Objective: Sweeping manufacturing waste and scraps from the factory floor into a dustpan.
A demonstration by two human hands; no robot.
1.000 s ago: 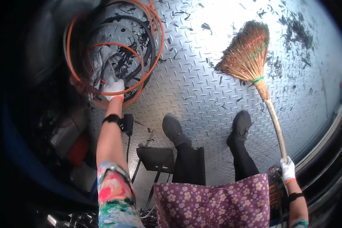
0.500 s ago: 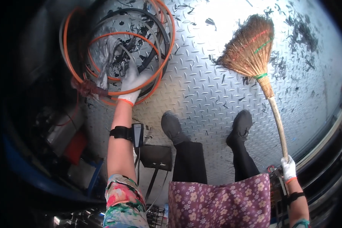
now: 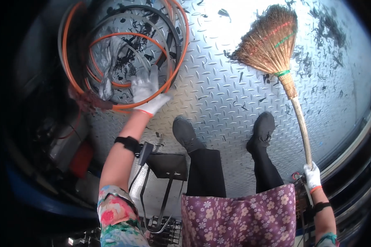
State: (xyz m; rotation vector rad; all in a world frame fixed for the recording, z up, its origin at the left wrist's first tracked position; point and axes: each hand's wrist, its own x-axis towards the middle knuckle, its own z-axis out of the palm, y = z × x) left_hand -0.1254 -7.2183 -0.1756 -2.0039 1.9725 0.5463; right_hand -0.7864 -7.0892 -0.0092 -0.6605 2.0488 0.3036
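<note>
My left hand (image 3: 146,87), in a white glove with an orange cuff, is open over a loose coil of orange hose (image 3: 184,49) on the left. Its fingers stretch away from me, the thumb points right, and one orange loop crosses the back of the hand. Inside the coil are a black hose (image 3: 177,41), a crumpled grey plastic strip (image 3: 106,85) and dark shreds. On the right, my gloved right hand (image 3: 312,175) is closed round the wooden handle of a straw broom (image 3: 272,43). The broom's bristle head points away from me, over the floor.
Dark shreds (image 3: 332,31) litter the metal tread-plate floor (image 3: 218,92), thickest at the far right. A dark stool-like stand (image 3: 167,166) is beside my left leg. Dark machinery borders the left, and a railed metal edge (image 3: 346,152) runs along the right.
My left hand has drawn slightly back toward me, its fingers now spread and sharper to see. The hose coil has shifted a little left. My right hand keeps its hold on the broom.
</note>
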